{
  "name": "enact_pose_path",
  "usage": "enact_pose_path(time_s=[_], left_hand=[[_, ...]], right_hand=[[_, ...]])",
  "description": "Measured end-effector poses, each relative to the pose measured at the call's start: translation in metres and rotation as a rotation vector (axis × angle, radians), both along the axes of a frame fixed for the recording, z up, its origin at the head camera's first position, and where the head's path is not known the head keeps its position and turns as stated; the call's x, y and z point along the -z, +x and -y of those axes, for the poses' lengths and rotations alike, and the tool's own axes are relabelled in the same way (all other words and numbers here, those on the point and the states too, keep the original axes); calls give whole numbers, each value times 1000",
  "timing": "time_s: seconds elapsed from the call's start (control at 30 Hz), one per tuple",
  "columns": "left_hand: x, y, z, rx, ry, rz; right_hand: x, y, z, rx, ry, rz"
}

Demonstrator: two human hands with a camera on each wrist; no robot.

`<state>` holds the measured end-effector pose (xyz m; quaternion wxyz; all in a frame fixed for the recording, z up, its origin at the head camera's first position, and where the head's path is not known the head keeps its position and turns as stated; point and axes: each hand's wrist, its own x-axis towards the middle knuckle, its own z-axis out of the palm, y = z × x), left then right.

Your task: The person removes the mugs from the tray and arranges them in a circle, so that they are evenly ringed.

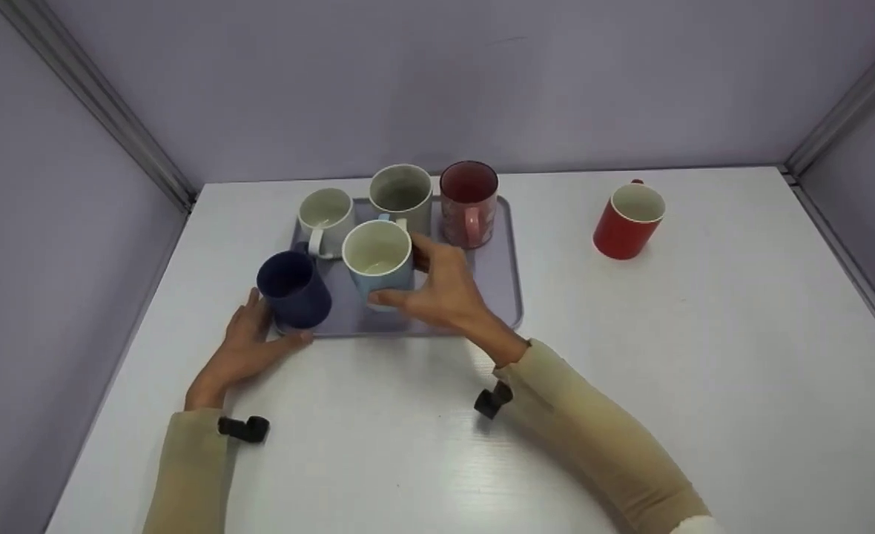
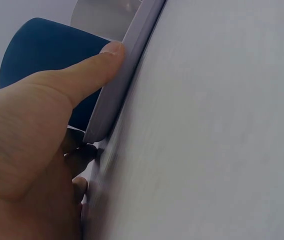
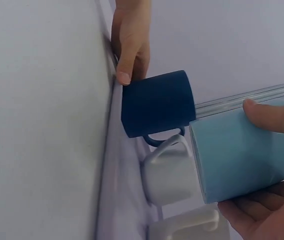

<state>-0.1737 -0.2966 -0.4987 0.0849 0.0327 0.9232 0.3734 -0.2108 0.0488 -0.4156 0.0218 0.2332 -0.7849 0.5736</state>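
Note:
In the head view my right hand (image 1: 445,289) grips a light blue mug (image 1: 389,280), thumb on its near side and fingers round the far side. The right wrist view has this mug (image 3: 239,155) raised off the grey-lilac tray (image 1: 500,289). At the tray's front left corner, my left hand (image 1: 243,345) holds the rim. Its thumb (image 2: 94,72) presses on the front edge while the fingers bend round the side. A dark blue mug (image 1: 296,297) stands on that corner, right beside the left hand.
Behind the held mug, a white mug (image 1: 337,236), a larger off-white mug (image 1: 419,211) and a patterned pink mug (image 1: 456,222) stand on the tray. A red mug (image 1: 621,231) sits apart on the white table (image 1: 704,356), to the right. Walls (image 1: 445,89) border the table.

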Motion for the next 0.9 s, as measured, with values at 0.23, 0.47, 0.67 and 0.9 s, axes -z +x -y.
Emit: enact_pose_path(time_s=[0.23,0.47,0.67,0.9], left_hand=[[-3,-3,0,1,14,15],[-5,-2,4,28,40,30],[-9,4,13,5,90,34],[-10,9,13,-16,128,55]], right_hand=[[-30,7,-49,36,26,-69],[-50,11,-108,106,56,-104],[-61,11,-155,184,76,-125],[-70,11,-205,300,136,-136]])
